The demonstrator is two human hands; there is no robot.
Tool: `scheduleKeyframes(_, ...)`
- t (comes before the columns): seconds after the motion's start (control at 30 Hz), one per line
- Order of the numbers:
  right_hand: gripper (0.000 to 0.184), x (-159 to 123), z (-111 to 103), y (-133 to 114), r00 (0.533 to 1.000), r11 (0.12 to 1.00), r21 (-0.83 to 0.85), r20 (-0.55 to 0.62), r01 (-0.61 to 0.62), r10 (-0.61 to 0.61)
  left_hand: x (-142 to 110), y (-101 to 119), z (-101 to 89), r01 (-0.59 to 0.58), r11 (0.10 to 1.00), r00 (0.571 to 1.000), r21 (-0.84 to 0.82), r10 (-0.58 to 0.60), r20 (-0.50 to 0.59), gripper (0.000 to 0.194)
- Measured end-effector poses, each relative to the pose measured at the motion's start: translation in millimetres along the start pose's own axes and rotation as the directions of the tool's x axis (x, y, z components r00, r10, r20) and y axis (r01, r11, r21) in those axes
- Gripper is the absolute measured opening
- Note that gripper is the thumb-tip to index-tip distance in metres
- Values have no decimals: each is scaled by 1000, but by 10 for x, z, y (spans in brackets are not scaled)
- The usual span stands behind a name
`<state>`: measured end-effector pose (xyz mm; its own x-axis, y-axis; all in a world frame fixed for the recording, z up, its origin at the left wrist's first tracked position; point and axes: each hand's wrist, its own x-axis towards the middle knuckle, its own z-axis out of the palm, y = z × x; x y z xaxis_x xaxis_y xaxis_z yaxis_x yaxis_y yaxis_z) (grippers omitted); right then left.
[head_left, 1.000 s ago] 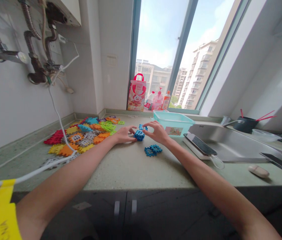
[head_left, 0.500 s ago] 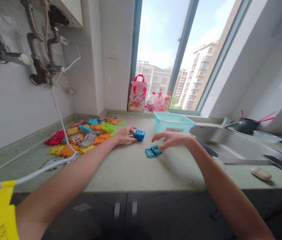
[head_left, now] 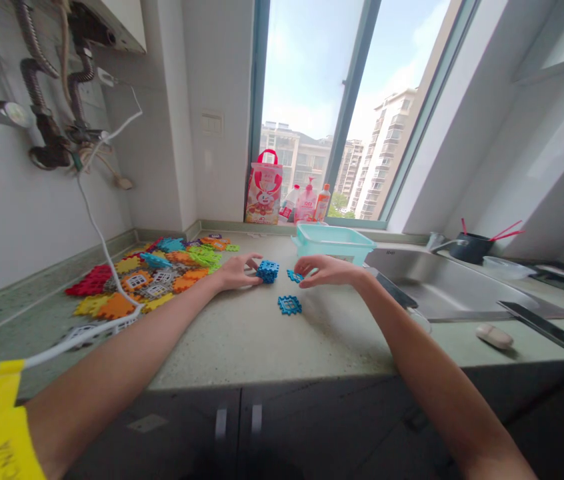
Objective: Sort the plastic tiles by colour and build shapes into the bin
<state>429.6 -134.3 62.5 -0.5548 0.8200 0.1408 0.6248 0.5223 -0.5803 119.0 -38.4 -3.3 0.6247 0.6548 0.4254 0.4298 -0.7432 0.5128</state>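
Note:
A stack of blue interlocking plastic tiles [head_left: 269,271] with toothed edges and window-like openings sits on the counter. My left hand [head_left: 238,272] is curled against its left side, thumb at the front and fingers behind. Just right of the stack, my right hand [head_left: 329,271] pinches a single blue tile [head_left: 293,275] between thumb and fingers, slightly apart from the stack. Another blue tile [head_left: 289,305] lies flat on the counter nearer to me, untouched. Which fingertips touch the stack is partly hidden.
A heap of colourful tiles [head_left: 149,280] spreads at the left, with a white cable [head_left: 107,330] across it. Behind my right hand stands a turquoise bin [head_left: 335,241]. To the right are a steel sink [head_left: 425,280], a soap-like bar [head_left: 494,337] and a dark-handled utensil [head_left: 545,327].
My right hand has picked one blue tile off the pair on the counter and brought it near the stack. The other tile stays behind. My left hand keeps its place at the stack.

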Motion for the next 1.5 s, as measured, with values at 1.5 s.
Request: scheduleKeyframes(1.5,30,37,374,-560,966,972,73,-150,223,-210,-98,201,-28,-44,999,997,15,43,62,76)
